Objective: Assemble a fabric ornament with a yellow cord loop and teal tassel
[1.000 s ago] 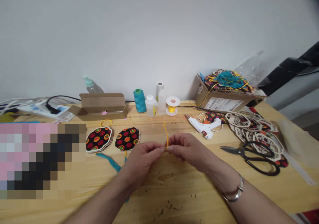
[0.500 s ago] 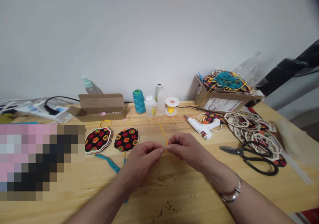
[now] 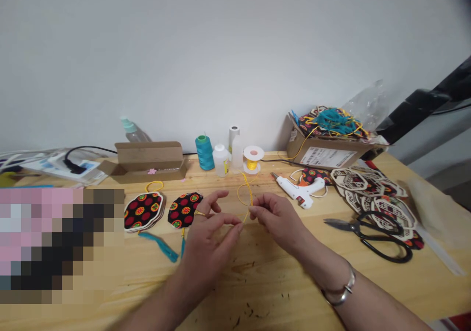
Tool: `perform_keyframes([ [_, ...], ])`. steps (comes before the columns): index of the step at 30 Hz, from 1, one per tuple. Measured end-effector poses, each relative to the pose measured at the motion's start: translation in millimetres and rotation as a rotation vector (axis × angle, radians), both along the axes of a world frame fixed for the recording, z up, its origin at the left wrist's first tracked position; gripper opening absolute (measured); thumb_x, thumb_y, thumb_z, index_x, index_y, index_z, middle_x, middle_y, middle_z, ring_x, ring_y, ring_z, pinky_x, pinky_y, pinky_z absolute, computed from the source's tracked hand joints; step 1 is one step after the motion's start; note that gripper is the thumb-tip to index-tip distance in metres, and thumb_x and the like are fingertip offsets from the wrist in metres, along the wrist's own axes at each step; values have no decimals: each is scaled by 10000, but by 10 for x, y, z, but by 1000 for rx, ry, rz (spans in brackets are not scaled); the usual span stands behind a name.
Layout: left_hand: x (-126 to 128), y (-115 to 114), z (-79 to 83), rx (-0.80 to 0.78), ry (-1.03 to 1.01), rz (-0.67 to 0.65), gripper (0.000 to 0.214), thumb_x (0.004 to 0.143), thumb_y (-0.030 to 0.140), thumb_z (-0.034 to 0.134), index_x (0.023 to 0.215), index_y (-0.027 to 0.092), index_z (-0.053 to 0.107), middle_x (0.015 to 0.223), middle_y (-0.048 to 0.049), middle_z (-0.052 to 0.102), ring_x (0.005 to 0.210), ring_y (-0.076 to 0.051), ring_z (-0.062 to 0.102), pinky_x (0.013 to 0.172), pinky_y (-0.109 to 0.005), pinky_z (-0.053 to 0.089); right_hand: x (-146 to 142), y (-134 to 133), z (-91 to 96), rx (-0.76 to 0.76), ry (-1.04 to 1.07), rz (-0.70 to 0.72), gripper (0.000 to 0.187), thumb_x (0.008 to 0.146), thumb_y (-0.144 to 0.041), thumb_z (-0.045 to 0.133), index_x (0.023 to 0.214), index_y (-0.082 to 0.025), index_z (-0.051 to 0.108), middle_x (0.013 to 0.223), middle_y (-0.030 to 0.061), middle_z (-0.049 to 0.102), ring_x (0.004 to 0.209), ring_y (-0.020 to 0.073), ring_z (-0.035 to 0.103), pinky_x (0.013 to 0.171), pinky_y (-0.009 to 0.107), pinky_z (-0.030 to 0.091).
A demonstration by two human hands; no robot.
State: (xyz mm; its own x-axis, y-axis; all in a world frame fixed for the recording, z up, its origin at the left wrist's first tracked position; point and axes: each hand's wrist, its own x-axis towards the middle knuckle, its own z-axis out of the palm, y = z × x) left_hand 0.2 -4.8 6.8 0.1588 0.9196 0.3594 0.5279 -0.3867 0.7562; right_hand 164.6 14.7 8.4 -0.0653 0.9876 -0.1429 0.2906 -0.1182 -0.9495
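Over the middle of the wooden table (image 3: 257, 282), my right hand (image 3: 277, 218) pinches a yellow cord (image 3: 246, 193) that loops up and runs back to a small white spool (image 3: 253, 158). My left hand (image 3: 208, 233) is just left of it, thumb and forefinger pinching the cord's lower end while the other fingers spread upward. Two black patterned fabric pieces (image 3: 186, 207) with red and yellow dots lie to the left, with teal tassels (image 3: 162, 245) below them.
A white glue gun (image 3: 300, 189), black scissors (image 3: 371, 237) and a pile of cut wooden frames (image 3: 375, 193) lie to the right. A cardboard box of pieces (image 3: 327, 144), a teal thread cone (image 3: 204, 151), bottles and an open flat box (image 3: 147, 161) line the back edge.
My left hand has opened its outer fingers and dropped slightly lower. The yellow cord now forms a wider loop above my right hand's pinch.
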Motion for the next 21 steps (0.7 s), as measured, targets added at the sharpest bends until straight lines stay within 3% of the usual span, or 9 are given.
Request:
perform_keyframes([
  [5, 60, -74, -43, 200, 161, -57, 187, 758, 92, 540, 742, 233, 661, 1277, -51, 392, 1050, -224, 408, 805, -362, 393, -32, -1, -15, -80, 142, -32, 121, 699, -258, 546, 621, -166, 540, 513, -47, 468, 424, 61, 344, 419, 204, 259],
  [11, 78, -89, -105, 163, 224, -127, 243, 785, 52, 474, 792, 227, 644, 1346, -44, 312, 1204, -244, 334, 924, -404, 374, -77, -45, 36, -211, 374, 20, 157, 699, -294, 562, 639, -151, 536, 483, -58, 461, 391, 42, 302, 390, 192, 192],
  [15, 71, -89, -136, 39, 130, -194, 222, 799, 78, 457, 816, 217, 629, 1407, -43, 229, 1211, -225, 375, 962, -381, 371, -100, -68, 51, -222, 450, 32, 143, 685, -260, 578, 632, -158, 492, 542, -37, 541, 406, 40, 338, 399, 187, 223],
  [19, 76, -84, -97, -186, -164, -191, 107, 788, 165, 516, 874, 215, 553, 1314, -82, 406, 1220, -234, 390, 980, -389, 350, -100, -64, 17, -164, 364, 36, 105, 686, -228, 563, 630, -161, 505, 506, -58, 484, 417, 46, 336, 404, 190, 229],
  [21, 90, -69, -65, -376, -370, -196, 159, 792, 209, 521, 949, 214, 499, 1198, -98, 523, 1111, -222, 505, 901, -368, 415, -100, -61, -1, -122, 291, 34, 108, 683, -230, 568, 621, -163, 511, 489, -67, 448, 427, 52, 336, 415, 193, 240],
])
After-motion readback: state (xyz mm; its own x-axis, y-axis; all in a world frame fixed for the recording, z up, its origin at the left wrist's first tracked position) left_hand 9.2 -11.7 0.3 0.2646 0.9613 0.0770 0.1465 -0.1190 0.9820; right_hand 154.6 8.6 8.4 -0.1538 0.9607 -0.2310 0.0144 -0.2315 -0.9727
